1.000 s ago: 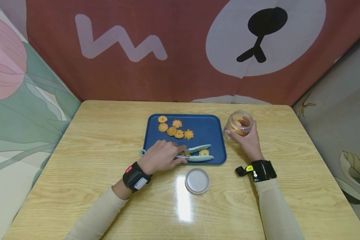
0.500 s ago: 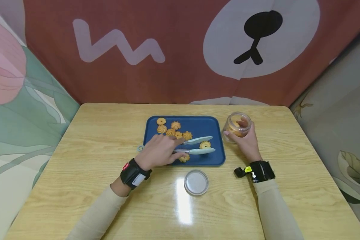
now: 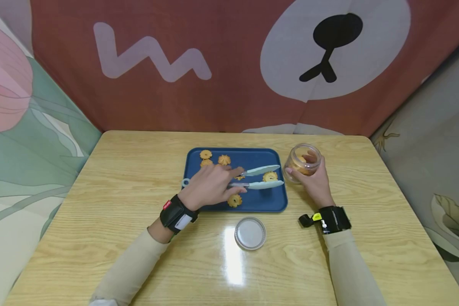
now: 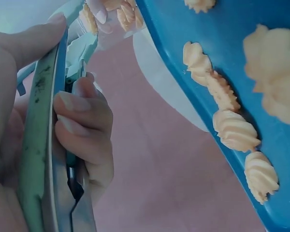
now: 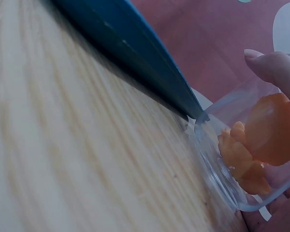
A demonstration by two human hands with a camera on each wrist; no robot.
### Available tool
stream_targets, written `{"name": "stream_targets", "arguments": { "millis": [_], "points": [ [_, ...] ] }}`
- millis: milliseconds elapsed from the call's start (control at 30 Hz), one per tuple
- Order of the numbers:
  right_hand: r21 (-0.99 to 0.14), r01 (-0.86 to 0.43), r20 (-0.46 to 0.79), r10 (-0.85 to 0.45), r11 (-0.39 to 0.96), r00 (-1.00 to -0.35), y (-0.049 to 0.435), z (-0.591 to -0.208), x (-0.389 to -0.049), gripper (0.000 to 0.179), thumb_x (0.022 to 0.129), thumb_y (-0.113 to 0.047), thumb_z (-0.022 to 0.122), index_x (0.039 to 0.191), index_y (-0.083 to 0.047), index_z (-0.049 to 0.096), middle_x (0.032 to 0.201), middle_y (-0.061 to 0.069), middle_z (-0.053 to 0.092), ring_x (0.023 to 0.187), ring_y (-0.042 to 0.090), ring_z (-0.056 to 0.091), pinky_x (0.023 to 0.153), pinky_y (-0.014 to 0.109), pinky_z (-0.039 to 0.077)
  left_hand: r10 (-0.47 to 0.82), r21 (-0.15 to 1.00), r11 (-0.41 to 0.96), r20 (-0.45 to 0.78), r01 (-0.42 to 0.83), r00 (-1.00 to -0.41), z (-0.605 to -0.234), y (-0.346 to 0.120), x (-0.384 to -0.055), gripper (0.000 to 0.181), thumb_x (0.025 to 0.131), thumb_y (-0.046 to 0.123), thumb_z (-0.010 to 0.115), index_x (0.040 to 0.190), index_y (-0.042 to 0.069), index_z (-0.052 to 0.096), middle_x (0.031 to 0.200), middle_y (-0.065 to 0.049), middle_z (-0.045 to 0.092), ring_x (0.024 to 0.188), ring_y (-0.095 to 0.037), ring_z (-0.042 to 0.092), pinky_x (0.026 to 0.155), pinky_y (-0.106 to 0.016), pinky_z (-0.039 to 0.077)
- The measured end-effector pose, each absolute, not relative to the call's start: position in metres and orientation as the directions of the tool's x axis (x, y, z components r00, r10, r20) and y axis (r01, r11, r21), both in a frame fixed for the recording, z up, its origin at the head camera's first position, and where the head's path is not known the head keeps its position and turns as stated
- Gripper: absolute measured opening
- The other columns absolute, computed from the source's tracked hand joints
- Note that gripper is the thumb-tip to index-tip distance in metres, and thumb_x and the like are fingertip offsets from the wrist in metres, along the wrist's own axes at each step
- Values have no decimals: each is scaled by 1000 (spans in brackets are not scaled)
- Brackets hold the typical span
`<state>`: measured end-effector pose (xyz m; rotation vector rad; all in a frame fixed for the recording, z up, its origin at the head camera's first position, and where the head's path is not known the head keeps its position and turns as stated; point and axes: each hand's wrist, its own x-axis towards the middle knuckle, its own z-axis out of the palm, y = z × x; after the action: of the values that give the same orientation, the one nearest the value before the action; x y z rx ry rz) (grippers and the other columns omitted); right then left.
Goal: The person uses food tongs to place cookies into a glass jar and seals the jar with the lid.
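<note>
My left hand (image 3: 210, 185) grips mint-tipped metal tongs (image 3: 265, 185) over the blue tray (image 3: 256, 203). A flower-shaped cookie (image 3: 270, 176) sits between the tongs' tips, near the tray's right edge; the left wrist view shows this cookie (image 4: 89, 19) close to the jar. Right of the tray, my right hand (image 3: 316, 178) holds a clear open jar (image 3: 295, 163), thumb on the near side. Cookies (image 5: 268, 133) lie inside the jar, partly covered by the fingers in the head view. Another ring cookie (image 3: 235, 201) lies at the tray's front, and my left hand hides part of the back group.
A round lid (image 3: 250, 233) lies on the wooden table (image 3: 290, 263) in front of the tray. Several piped cookies (image 4: 235, 130) line the tray's far left part. A printed curtain (image 3: 229, 102) hangs behind the table's back edge.
My left hand has carried the tongs, with the cookie between their tips, up and rightward toward the jar. The front ring cookie is now uncovered. My right hand and the jar have stayed in place.
</note>
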<state>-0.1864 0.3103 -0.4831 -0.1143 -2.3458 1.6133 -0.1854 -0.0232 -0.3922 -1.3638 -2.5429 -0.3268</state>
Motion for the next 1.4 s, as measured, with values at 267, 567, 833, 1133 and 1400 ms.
{"name": "stream_targets", "arguments": {
  "millis": [267, 567, 833, 1133, 1400],
  "points": [
    [-931, -106, 193, 224, 349, -955, 310, -480, -186, 86, 73, -31, 81, 140, -23, 28, 134, 10, 43, 117, 21, 43, 95, 44, 37, 767, 44, 559, 352, 828, -537, -380, -15, -191, 53, 91, 54, 52, 124, 13, 60, 55, 4, 44, 36, -8, 34, 31, -24, 23],
    [-933, -136, 216, 215, 332, -952, 306, -475, -183, 84, 75, -21, 81, 141, -15, 29, 133, 14, 42, 116, 21, 44, 93, 36, 37, 776, 27, 554, 346, 832, -528, -366, 1, -201, 56, 91, 56, 51, 124, 12, 59, 52, 4, 43, 37, -8, 35, 34, -24, 24],
    [-931, -119, 202, 218, 345, -955, 311, -483, -187, 88, 74, -30, 80, 142, -20, 26, 135, 8, 41, 117, 20, 42, 96, 43, 37, 776, 11, 562, 340, 827, -531, -353, 14, -208, 56, 90, 57, 50, 124, 13, 57, 59, 2, 45, 40, -9, 37, 37, -23, 28],
    [-925, -129, 218, 220, 358, -951, 310, -482, -188, 89, 73, -30, 81, 143, -25, 25, 130, 7, 41, 109, 18, 42, 87, 36, 38, 774, 34, 570, 313, 821, -551, -350, 33, -216, 58, 91, 59, 48, 128, 14, 55, 62, 3, 48, 43, -8, 40, 39, -23, 30],
    [-944, -169, 223, 171, 282, -960, 306, -470, -183, 88, 75, -19, 80, 143, -30, 25, 130, 6, 43, 114, 19, 44, 88, 33, 40, 774, 51, 582, 271, 812, -572, -349, 51, -224, 57, 91, 59, 48, 128, 15, 55, 60, 3, 48, 46, -8, 42, 40, -23, 31]
  ]
}}
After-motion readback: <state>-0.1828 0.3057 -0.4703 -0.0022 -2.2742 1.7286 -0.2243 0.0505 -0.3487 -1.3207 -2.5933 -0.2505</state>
